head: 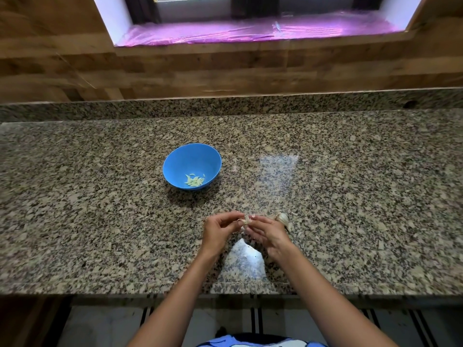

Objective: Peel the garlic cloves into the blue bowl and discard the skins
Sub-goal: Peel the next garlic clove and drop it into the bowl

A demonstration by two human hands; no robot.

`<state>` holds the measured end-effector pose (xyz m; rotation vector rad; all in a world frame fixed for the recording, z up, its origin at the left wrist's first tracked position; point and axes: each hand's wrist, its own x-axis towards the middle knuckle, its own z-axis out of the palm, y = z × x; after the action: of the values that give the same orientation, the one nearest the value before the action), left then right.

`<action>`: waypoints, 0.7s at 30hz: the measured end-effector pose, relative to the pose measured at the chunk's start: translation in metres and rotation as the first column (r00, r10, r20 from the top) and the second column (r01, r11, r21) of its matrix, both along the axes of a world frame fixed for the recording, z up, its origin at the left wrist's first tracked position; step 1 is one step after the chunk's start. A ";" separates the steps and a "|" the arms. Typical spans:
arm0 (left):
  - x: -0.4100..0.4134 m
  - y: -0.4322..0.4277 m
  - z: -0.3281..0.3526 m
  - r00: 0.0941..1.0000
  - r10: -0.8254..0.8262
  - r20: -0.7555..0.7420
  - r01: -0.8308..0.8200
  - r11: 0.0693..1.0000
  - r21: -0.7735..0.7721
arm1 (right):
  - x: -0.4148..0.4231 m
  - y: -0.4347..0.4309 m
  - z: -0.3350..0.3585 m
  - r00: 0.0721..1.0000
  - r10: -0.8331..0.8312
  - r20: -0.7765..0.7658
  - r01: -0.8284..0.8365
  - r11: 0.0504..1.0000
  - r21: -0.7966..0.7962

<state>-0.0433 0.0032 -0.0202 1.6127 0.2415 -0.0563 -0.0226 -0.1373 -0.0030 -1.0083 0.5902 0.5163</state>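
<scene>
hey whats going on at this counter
A person is peeling garlic at a granite counter. The left hand and right hand pinch one clove between their fingertips, working at its skin. The rest of the garlic head lies just beyond the right hand. The blue bowl farther back already holds a few peeled cloves.

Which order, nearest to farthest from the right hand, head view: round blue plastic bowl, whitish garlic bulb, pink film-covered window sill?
1. Whitish garlic bulb, beside right hand.
2. Round blue plastic bowl, ahead-left.
3. Pink film-covered window sill, far back.
</scene>
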 end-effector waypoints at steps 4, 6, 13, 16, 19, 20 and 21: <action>-0.001 0.004 -0.004 0.990 -0.075 0.120 0.020 0.916 0.402 | 0.000 0.000 -0.001 0.995 0.084 0.047 -0.082 0.996 -0.039; -0.001 0.004 -0.002 0.985 -0.098 0.140 0.025 0.894 0.447 | 0.001 -0.002 -0.001 0.991 0.130 0.044 -0.128 0.991 -0.049; 0.002 0.003 0.013 0.971 -0.224 0.088 0.144 0.834 0.533 | 0.004 -0.010 -0.001 0.946 0.217 0.240 -0.157 0.957 -0.244; 0.009 0.004 0.015 0.937 -0.321 0.134 0.133 0.688 0.713 | 0.005 -0.011 -0.003 0.923 0.257 0.285 -0.175 0.943 -0.281; 0.010 0.006 0.011 0.899 -0.412 0.150 0.143 0.600 0.787 | 0.007 -0.013 -0.001 0.836 0.464 0.294 -0.340 0.858 -0.385; 0.010 0.007 0.009 0.891 -0.427 0.152 0.144 0.585 0.798 | 0.008 -0.014 -0.001 0.801 0.523 0.292 -0.382 0.821 -0.424; 0.010 0.008 0.008 0.882 -0.443 0.159 0.139 0.568 0.811 | 0.010 -0.013 0.000 0.766 0.576 0.286 -0.399 0.774 -0.493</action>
<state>-0.0329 0.0111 -0.0126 2.5097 -0.3623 0.0957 -0.0122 -0.1507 -0.0034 -1.6507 0.0088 0.6311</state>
